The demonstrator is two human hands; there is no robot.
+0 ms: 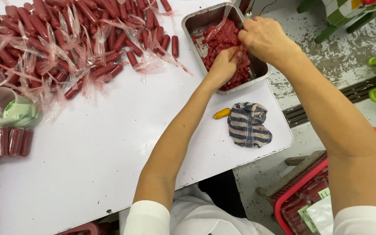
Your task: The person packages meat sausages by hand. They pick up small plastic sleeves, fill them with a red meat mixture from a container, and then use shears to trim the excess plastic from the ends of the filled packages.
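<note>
A metal tray (pixel 195 20) of red minced meat (pixel 221 38) stands at the table's far right corner. My left hand (pixel 224 65) is down in the meat, fingers closed around a lump of it. My right hand (pixel 264 38) is over the tray's right side, fingers pinched together against the left hand's fingertips. A thin clear plastic film (pixel 219 21) rises from the meat near my right hand. What the right fingers pinch is hidden.
A big pile of red meat sticks in clear wrappers (pixel 66 39) covers the table's far left. A tape roll (pixel 16 109), a small orange object (pixel 222 113) and a striped cloth (pixel 247 124) lie on the white table (pixel 109 143). A red crate (pixel 314 196) sits lower right.
</note>
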